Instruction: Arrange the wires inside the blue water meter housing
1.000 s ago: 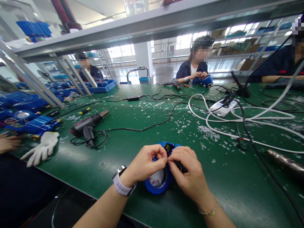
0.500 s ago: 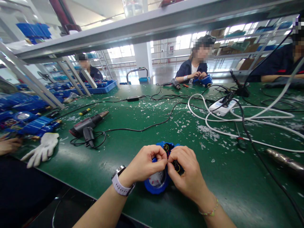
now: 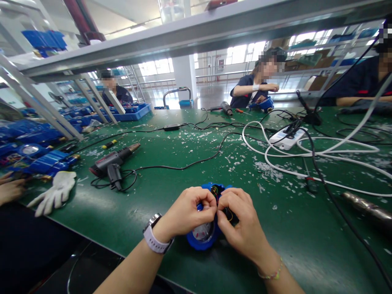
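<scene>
Just in front of me on the green bench lies a blue round-faced device (image 3: 196,241), its housing open at the back with thin wires (image 3: 218,197) showing. My left hand (image 3: 196,210) is closed in a pinch above its clear round window (image 3: 202,232). Fingertip to fingertip with it, my right hand (image 3: 237,212) pinches too, over the dark open part of the housing. Thin wires run up to the fingertips of both hands. Exactly which strand each one grips is hidden by the fingers.
A heat gun (image 3: 113,165) lies left of centre, near a white glove (image 3: 56,192). White cable loops around a power strip (image 3: 288,138) at right, with a screwdriver (image 3: 310,183) and a metal-barrelled tool (image 3: 366,208) nearer. Clear scraps litter the green bench (image 3: 147,216). Co-workers sit around it.
My hands stay pinched at nearly the same spot, the right shifted very slightly. Across the bench, a co-worker leans to the right and has raised one hand away from a blue device.
</scene>
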{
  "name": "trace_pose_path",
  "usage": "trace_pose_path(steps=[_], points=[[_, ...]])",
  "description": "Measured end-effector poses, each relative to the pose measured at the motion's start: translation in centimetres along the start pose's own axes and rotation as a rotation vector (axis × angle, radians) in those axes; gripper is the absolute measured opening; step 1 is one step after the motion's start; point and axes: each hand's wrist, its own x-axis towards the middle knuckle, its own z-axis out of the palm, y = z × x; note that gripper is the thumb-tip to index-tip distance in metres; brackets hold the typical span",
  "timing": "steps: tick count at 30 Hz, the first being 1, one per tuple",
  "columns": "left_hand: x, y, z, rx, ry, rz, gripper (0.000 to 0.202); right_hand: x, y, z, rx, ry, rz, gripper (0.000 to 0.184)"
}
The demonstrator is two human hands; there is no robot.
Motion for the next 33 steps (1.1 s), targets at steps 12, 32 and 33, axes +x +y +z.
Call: trace_pose_path(steps=[12, 32, 33], points=[[0.0, 0.1, 0.1, 0.11, 0.015, 0.032, 0.009, -0.1, 0.0, 0.2, 0.152, 0.015, 0.085, 0.011], [0.0, 0.2, 0.1, 0.046, -0.007, -0.094, 0.015, -2.0, 6.2, -6.4, -0.225, -0.167, 0.661, 0.024], [0.0, 0.2, 0.1, 0.029, -0.009, -0.094, 0.016, -2.4, 6.2, -6.3, -0.263, -0.233, 0.694, 0.022]])
